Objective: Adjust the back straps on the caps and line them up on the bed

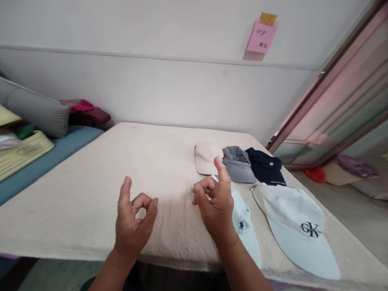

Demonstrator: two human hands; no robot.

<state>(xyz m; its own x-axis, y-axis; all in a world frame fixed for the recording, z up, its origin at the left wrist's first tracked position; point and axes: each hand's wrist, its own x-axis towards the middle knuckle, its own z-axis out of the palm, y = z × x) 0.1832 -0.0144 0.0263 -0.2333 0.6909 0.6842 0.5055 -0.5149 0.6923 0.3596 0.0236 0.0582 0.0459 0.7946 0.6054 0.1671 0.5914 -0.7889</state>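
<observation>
Both my hands are raised over the cream-covered table (97, 173). My left hand (135, 220) has one finger pointing up while thumb and another finger meet in a ring, with nothing inside. In a similar pinch, with a finger up and nothing visible held, my right hand (216, 202) is in front of a pale blue cap (247, 230) with a small dark logo, partly hiding it. Right of it lies a larger pale cap (295, 220) with black letters. Behind my right hand sit a cream cap (207, 155), a grey cap (239, 163) and a dark navy cap (266, 165).
A white wall (151, 89) stands behind the table and carries a pink note (263, 37). On the left are a grey cushion (36, 107) and a blue mat (69, 147). A framed glass door (336, 101) and red cloth (315, 174) are at right.
</observation>
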